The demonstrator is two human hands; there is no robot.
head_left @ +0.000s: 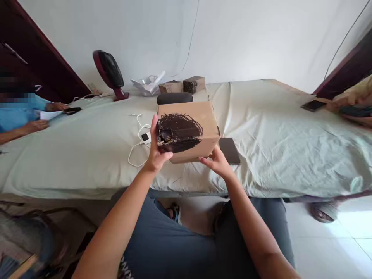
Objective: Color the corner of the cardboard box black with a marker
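Between my two hands is a brown cardboard box (207, 120), tilted and held over the near side of the table. A large dark scribbled patch covers the left part of its top and front, with a torn-looking spot near the left corner. My left hand (158, 153) grips the left side, thumb along the lower front edge. On the lower right corner, my right hand (216, 161) holds the box from below, its fingers partly hidden. Behind the right hand lies a dark flat tablet-like thing (231, 151). A white cable (133, 155) with a small white plug is left of the box.
Beyond the box are a black oblong case (174, 98), two small cardboard boxes (194, 84), a clear plastic container (148, 86) and a dark red fan (109, 71). A person in blue (20, 116) sits at left. At right, another person's hands are near a phone (314, 105).
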